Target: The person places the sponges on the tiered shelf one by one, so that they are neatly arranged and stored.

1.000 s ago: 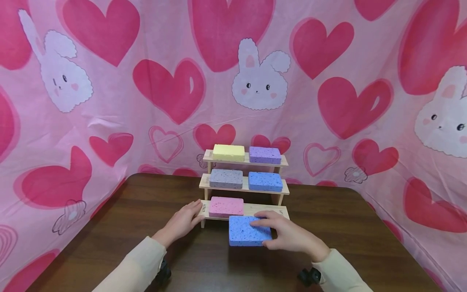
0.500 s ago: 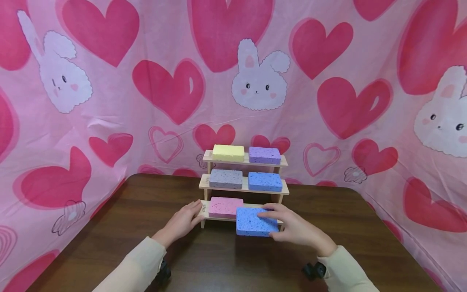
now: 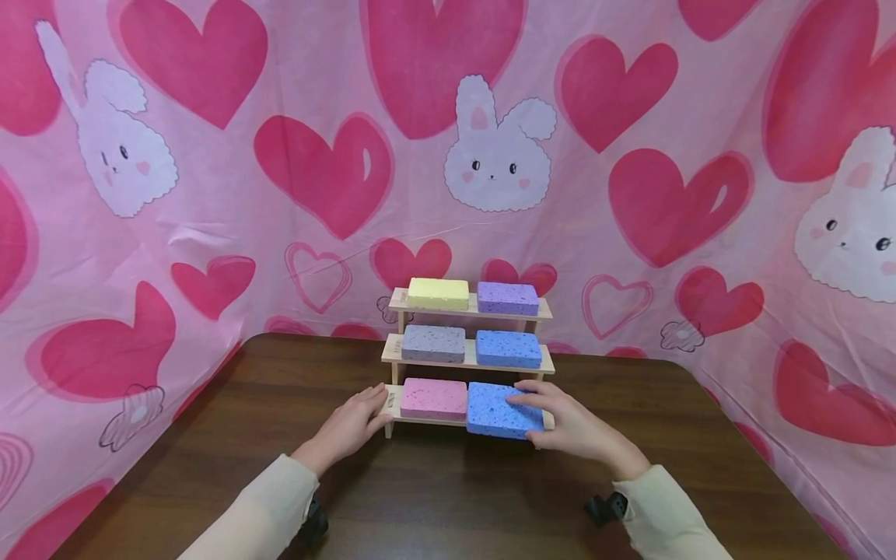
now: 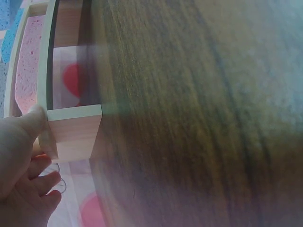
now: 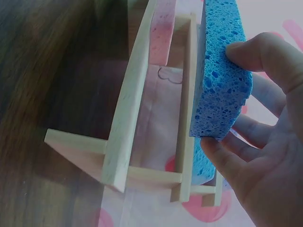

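Note:
My right hand [image 3: 582, 426] grips a blue sponge [image 3: 495, 412] by its right end, thumb and fingers on opposite sides. In the right wrist view the sponge [image 5: 220, 71] is held up off the bottom step, whose slats show a gap beneath it. Beside it on that step lies a pink sponge [image 3: 435, 398]. At the step's left end my left hand [image 3: 348, 424] holds the tiered wooden stand [image 3: 392, 400]. Its thumb lies on the front slat in the left wrist view, with the other fingers bent beside the end leg [image 4: 75, 127].
On the middle step sit a grey sponge [image 3: 434, 344] and another blue sponge [image 3: 509, 348]. The top step bears a yellow sponge [image 3: 439, 294] and a purple sponge [image 3: 507, 298]. Under the stand is a dark wooden table [image 3: 420, 505], with a pink heart-print cloth [image 3: 322, 70] behind.
My right hand has carried the blue sponge back and to the right, from in front of the bottom step to over its right half. My left hand has stayed put.

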Available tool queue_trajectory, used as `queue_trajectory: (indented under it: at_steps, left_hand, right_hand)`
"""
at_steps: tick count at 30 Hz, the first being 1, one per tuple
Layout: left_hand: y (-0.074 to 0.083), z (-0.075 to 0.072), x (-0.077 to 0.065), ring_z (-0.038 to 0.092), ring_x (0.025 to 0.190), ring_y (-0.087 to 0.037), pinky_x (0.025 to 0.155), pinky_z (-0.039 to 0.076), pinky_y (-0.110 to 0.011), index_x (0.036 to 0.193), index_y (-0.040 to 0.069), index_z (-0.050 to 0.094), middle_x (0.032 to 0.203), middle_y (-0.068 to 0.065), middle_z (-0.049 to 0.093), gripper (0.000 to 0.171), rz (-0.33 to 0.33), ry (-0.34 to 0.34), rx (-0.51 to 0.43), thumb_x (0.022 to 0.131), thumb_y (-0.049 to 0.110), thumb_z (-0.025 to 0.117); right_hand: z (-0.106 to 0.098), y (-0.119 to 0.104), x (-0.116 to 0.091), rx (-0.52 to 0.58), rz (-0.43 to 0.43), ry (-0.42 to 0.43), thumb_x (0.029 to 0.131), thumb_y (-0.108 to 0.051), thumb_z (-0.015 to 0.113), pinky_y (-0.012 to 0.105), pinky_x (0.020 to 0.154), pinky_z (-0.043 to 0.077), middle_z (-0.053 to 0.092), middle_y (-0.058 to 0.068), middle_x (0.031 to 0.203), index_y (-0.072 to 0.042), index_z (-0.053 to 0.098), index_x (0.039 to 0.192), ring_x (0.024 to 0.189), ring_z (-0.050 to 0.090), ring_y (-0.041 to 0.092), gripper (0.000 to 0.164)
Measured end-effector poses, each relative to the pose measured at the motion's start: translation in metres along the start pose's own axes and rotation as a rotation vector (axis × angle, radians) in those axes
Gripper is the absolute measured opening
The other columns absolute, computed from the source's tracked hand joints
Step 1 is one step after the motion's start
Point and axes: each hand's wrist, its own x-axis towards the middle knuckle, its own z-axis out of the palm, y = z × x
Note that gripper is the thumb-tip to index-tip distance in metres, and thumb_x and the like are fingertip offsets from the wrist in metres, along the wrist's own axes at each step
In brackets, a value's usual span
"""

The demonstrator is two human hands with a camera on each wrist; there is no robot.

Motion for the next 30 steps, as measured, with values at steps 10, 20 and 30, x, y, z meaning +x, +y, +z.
queue_trajectory:
  at_steps: [10,20,30]
  left_hand:
    - [-0.001,0.001,0.0,0.035,0.128,-0.034,0.101,0.031,-0.05,0.132,-0.001,0.047,0.139,-0.017,0.04,0.055,0.001,0.003,0.005,0.087,0.025,0.064]
    - [-0.001,0.001,0.0,0.036,0.127,-0.035,0.1,0.032,-0.05,0.132,-0.002,0.048,0.139,-0.017,0.041,0.054,0.01,0.01,0.01,0.087,0.024,0.064]
    - [-0.001,0.001,0.0,0.035,0.127,-0.035,0.1,0.031,-0.05,0.132,-0.002,0.048,0.139,-0.017,0.04,0.054,0.011,0.008,0.014,0.088,0.024,0.063]
  right_hand:
    - [0.001,0.016,-0.001,0.009,0.06,-0.008,0.08,-0.02,0.071,0.054,0.089,0.042,0.041,0.015,0.135,-0.013,0.056,0.127,0.117,0.039,0.036,0.05]
    - [0.009,0.033,0.004,0.035,0.105,-0.037,0.08,-0.019,0.071,0.05,0.09,0.043,0.042,0.015,0.135,-0.012,0.058,0.126,0.118,0.039,0.036,0.048]
    - [0.01,0.038,0.006,0.053,0.115,-0.07,0.082,-0.022,0.07,0.05,0.09,0.042,0.038,0.018,0.139,-0.01,0.056,0.128,0.122,0.036,0.039,0.049]
